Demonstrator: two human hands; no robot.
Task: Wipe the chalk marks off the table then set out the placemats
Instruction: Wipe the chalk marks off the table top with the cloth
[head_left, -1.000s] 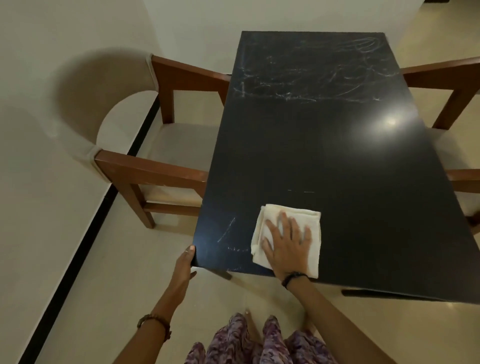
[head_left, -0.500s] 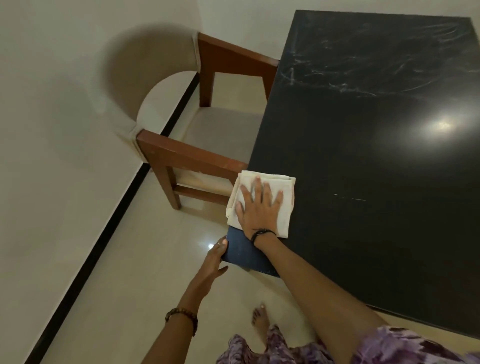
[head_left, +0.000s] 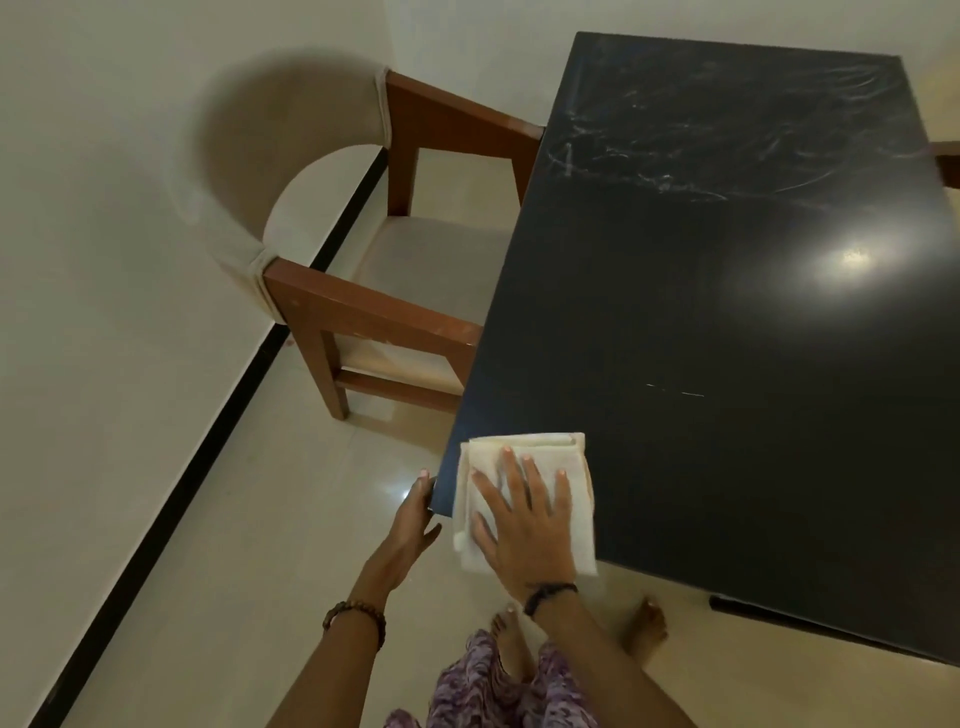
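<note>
A black rectangular table (head_left: 727, 322) fills the right of the view. White chalk marks (head_left: 701, 135) smear its far end, and a short chalk line (head_left: 675, 391) lies near the middle. A folded cream cloth (head_left: 576, 467) sits on the near left corner, hanging a little over the near edge. My right hand (head_left: 524, 525) presses flat on the cloth with fingers spread. My left hand (head_left: 410, 530) rests against the table's corner edge, thumb up by the rim. No placemats are in view.
A wooden armchair with a cream seat and back (head_left: 374, 270) stands pushed against the table's left side. Part of another chair's arm (head_left: 948, 161) shows at the right edge. My bare feet (head_left: 644, 631) stand on the pale tiled floor below the near edge.
My right hand slid the cloth left along the corner, then back toward the near edge. The chalk strokes on the near left corner are gone. My left hand stayed at the corner.
</note>
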